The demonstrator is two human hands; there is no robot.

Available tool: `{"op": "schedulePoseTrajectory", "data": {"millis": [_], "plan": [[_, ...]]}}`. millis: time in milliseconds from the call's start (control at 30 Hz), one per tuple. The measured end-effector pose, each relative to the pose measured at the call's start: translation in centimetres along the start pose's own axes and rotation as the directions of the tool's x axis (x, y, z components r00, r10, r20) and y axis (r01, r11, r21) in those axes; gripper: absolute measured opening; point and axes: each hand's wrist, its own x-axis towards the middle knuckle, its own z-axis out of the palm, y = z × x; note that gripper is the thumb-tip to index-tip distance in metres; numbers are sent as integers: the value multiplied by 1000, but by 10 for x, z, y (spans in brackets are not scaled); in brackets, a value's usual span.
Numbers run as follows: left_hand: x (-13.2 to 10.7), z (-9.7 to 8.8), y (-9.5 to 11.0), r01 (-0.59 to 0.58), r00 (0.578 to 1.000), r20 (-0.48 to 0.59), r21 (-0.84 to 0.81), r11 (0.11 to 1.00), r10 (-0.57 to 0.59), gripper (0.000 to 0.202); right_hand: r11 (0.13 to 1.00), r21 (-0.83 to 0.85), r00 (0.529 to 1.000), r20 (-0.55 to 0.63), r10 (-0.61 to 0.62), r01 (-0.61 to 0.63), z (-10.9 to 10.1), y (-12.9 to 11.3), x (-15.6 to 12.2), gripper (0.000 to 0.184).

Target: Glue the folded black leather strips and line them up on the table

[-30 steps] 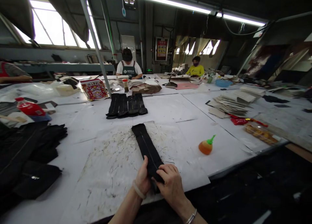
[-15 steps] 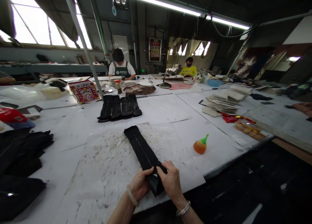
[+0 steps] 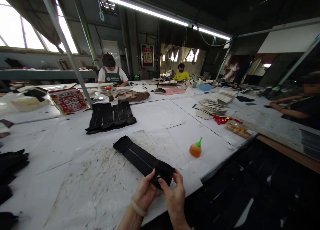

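A long black fabric strip (image 3: pixel 136 152) with a pale line along its middle lies slantwise over the stained white sheet (image 3: pixel 100 170). Its near end is raised and folded between my hands. My left hand (image 3: pixel 145 191) grips that end from the left, thumb on top. From the right, my right hand (image 3: pixel 175 191) pinches the same end, thumb pressed on the fabric and fingers at its far edge. A small light spot shows on the cloth between the thumbs. To the right of my hands stands an orange squeeze bottle (image 3: pixel 195 150) with a green nozzle.
Several joined black strips (image 3: pixel 111 117) lie farther back, near a red patterned box (image 3: pixel 68 100) and a metal pole. At right are stacked pale sheets (image 3: pixel 212 105) and a clear food tray (image 3: pixel 238 129). Black fabric (image 3: pixel 12 166) lies at left. Co-workers sit across and to the right.
The view has swung to the right, bringing a co-worker at the right into sight. My right hand has shifted its hold, and the strip's near end is turned more to the right.
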Motion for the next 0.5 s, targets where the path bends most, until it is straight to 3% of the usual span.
{"op": "schedulePoseTrajectory", "data": {"millis": [200, 300, 367, 500], "plan": [[1, -1, -12, -81, 995, -49, 0, 997, 81, 19, 997, -12, 997, -28, -76, 75, 17, -3, 13, 40], [-1, -2, -13, -69, 995, -68, 7, 998, 70, 17, 964, -122, 971, 3, -237, 236, 15, -2, 11, 29], [-3, -2, -13, -67, 992, -110, 20, 998, 68, 19, 872, -234, 903, 107, -417, 430, 11, 0, 9, 25], [-7, -8, -9, -115, 973, -188, 124, 986, 137, 21, 626, -176, 641, 362, -677, 760, 0, 5, 9, 53]]}}
